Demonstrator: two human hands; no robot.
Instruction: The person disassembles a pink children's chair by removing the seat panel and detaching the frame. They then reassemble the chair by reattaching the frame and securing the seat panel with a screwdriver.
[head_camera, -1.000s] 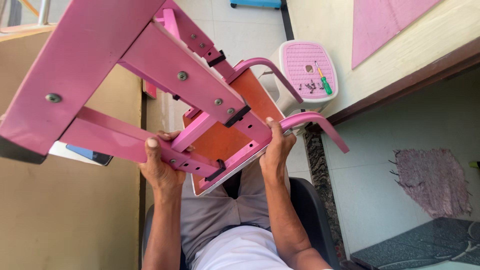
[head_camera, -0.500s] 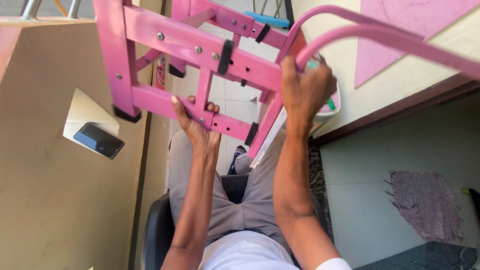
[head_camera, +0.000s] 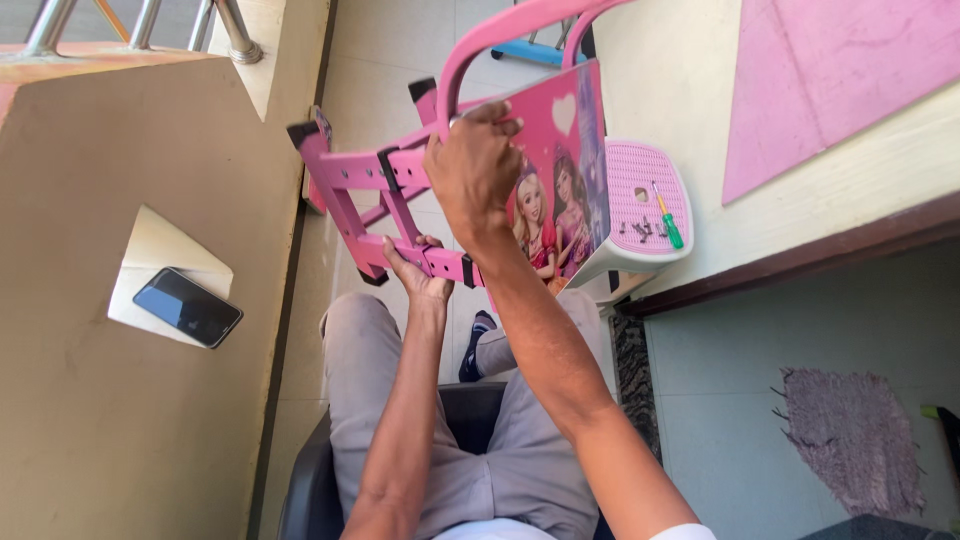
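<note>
Right hand (head_camera: 472, 170) is clenched over the top edge of a pink child's chair (head_camera: 450, 185), at the point where the curved pink tube meets the picture panel (head_camera: 555, 185). Left hand (head_camera: 415, 272) grasps the lower pink crossbar of the same chair from beneath, fingers wrapped around the bar. Chair is held in the air above the person's lap, legs pointing toward 9 o'clock, panel facing the camera at 3 o'clock of the right hand.

Pink stool (head_camera: 640, 215) stands on the floor at 3 o'clock of the chair, just behind the panel. Its perforated top serves as a tray: a green-handled screwdriver (head_camera: 667, 222) lies on it, with several small dark screws (head_camera: 640, 230) loose beside the tool.

Phone (head_camera: 187, 307) lies screen-up on a pale sheet, at 8 o'clock of the chair, well apart. Purple mat (head_camera: 850, 455) lies on the floor at 4 o'clock.
</note>
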